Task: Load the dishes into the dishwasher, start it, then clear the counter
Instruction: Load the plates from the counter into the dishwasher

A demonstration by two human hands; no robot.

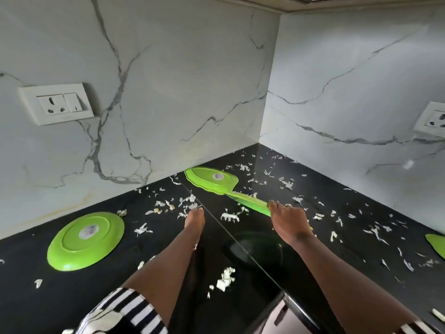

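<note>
Scraps point(190, 198) lie just above the straight fingers of the left hand point(194, 221) at frame centre; beside them, the right hand point(289, 220) grips an edge-on plate point(250, 201) slanting up-left

head | looks forward-down, close | faces counter point(240, 261) corner, both forearms in frame

White marble-look wall point(180, 80) with grey veins across the upper half of the frame, meeting a second such wall point(349, 68) in a corner right of centre. White socket with switch point(56, 103) mounted at middle left. Another socket point(433, 119) cut off at the right edge. Dark cupboard underside point(361, 2) along the top right.
</note>
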